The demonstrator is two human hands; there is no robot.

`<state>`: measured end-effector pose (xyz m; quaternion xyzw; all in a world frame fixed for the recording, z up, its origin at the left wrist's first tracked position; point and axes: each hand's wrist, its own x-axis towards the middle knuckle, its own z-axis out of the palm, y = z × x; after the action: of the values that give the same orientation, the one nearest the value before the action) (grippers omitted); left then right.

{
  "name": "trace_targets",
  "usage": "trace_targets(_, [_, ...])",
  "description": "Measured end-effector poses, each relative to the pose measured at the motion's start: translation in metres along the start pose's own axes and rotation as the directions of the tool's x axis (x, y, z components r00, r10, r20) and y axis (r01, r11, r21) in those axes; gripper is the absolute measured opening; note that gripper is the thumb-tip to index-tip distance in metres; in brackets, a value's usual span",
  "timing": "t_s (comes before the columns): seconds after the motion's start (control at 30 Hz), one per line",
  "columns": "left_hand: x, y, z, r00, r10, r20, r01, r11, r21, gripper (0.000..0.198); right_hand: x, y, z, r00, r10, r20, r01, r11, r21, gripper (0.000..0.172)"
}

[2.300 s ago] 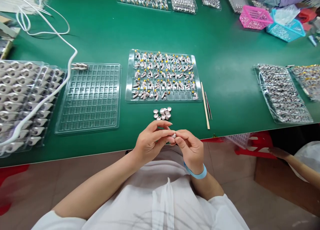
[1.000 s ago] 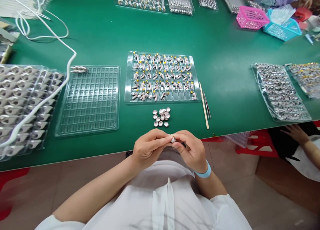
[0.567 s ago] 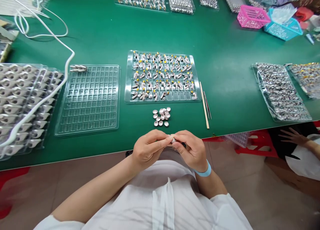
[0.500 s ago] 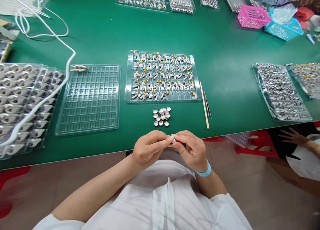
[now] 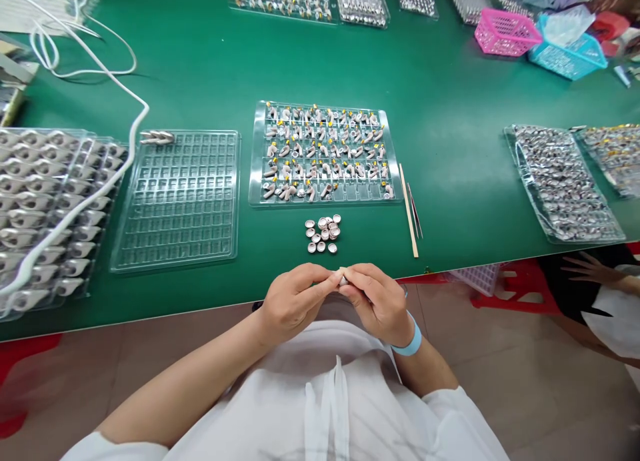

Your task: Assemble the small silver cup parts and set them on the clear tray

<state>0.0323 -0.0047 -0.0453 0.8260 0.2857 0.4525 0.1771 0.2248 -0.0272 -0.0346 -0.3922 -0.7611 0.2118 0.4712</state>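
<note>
My left hand (image 5: pixel 293 299) and my right hand (image 5: pixel 377 299) meet at the green table's near edge, fingertips pinched together on one small pale part (image 5: pixel 343 280), mostly hidden by the fingers. Just beyond them lies a little pile of round silver caps (image 5: pixel 323 233). Farther out sits a clear tray (image 5: pixel 325 153) holding several pale earbud-like parts with yellow tips. A blue band circles my right wrist.
An empty clear grid tray (image 5: pixel 180 197) lies left of centre, with a filled tray (image 5: pixel 50 207) and a white cable (image 5: pixel 100 181) beyond it. A wooden stick and tweezers (image 5: pixel 411 211) lie right of the parts tray. Silver-part trays (image 5: pixel 563 181), pink and blue baskets (image 5: pixel 505 31), and another person's hand (image 5: pixel 590 269) are at right.
My hands have stayed at the table edge, working the small part between the fingertips; the right hand has rolled slightly. The other person's hand at the right has shifted.
</note>
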Motion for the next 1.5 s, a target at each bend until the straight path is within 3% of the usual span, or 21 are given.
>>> trace_targets(0.3, [0.001,0.002,-0.003,0.999,0.037,0.026,-0.039,0.997,0.068,0.047,0.006,-0.001,-0.007,0.993,0.106,0.050,-0.112,0.984,0.140,0.019])
trace_targets(0.57, [0.004,0.005,-0.003,0.996,0.055,0.064,-0.059,0.995,0.076,0.052,0.006,-0.005,-0.001,0.991,0.134,-0.015,-0.131,0.981,0.143,0.015])
trace_targets(0.77, [0.010,0.012,-0.002,0.986,-0.131,0.104,0.148,0.972,-0.180,0.046,-0.001,-0.003,-0.001,0.990,0.117,-0.079,-0.113,0.993,0.044,0.018])
trace_targets(0.93, [0.015,0.009,-0.004,0.901,-0.362,0.237,0.430,0.807,-0.404,0.044,-0.001,-0.002,-0.006,0.997,0.075,0.000,-0.075,0.996,0.045,0.019])
trace_targets(1.0, [0.016,0.007,-0.004,0.892,-0.371,0.257,0.451,0.760,-0.468,0.041,-0.001,-0.002,-0.006,0.999,0.043,0.027,-0.044,0.998,0.042,0.018])
trace_targets(1.2, [0.016,0.005,-0.005,0.896,-0.363,0.258,0.444,0.756,-0.481,0.035,0.000,-0.001,-0.008,0.995,-0.038,0.087,0.037,0.999,0.006,0.018])
trace_targets(1.5, [0.014,0.005,-0.005,0.869,-0.356,0.344,0.495,0.661,-0.564,0.033,-0.004,0.002,-0.008,0.994,-0.077,0.078,0.075,0.997,0.033,0.015])
